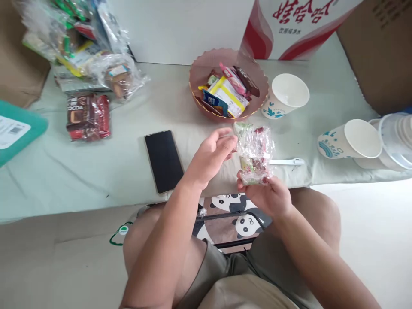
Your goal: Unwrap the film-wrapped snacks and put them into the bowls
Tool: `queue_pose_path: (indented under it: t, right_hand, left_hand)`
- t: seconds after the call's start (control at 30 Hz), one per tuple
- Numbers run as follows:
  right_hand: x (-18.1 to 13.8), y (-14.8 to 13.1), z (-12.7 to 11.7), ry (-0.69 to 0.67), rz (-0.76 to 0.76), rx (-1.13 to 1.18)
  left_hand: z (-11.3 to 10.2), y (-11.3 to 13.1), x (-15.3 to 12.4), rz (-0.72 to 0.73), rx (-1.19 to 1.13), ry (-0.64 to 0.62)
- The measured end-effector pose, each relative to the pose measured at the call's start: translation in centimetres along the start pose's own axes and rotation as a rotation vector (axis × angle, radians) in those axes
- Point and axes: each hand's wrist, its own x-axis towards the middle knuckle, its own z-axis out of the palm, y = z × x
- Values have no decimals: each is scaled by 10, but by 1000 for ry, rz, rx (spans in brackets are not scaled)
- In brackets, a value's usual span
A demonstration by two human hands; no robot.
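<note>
A clear, crinkled plastic packet of small green and dark-red wrapped snacks point(255, 154) is held above the table's front edge. My right hand point(267, 193) grips its bottom end, thumb on one side and fingers at the other. Curled at the packet's upper left edge, the thumb and fingers of my left hand point(214, 156) pinch it. Just behind is a translucent pink bowl with a scalloped gold rim point(201, 105), holding several wrapped snacks point(230, 94). A white plastic strip point(288, 162) pokes out to the right of the packet.
A black phone point(164, 161) lies left of my hands. Two patterned paper cups, one upright point(277, 107) and one tilted point(334, 143), are on the right, by stacked cups point(399, 141). Snack bags point(86, 116) lie at left. A white box point(189, 32) stands behind the bowl.
</note>
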Motion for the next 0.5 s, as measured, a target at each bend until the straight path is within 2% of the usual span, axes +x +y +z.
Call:
queue_pose_path:
  t: [0.13,0.23,0.33,0.4,0.5]
  right_hand:
    - [-13,2,-7,30,91,104]
    - [-13,0,-8,34,144,167]
    - [-11,-5,-7,-2,183,147]
    - [-10,-13,-8,-42,201,30]
    - [-9,-31,-22,5,108,-399]
  left_hand:
    - [25,-15,8,9,-62,-5]
    - [35,-23,6,-6,-223,-26]
    - [41,-26,0,-82,-323,-74]
    - [41,-27,-3,-120,-332,-69]
    - [36,-26,-7,-155,-290,-48]
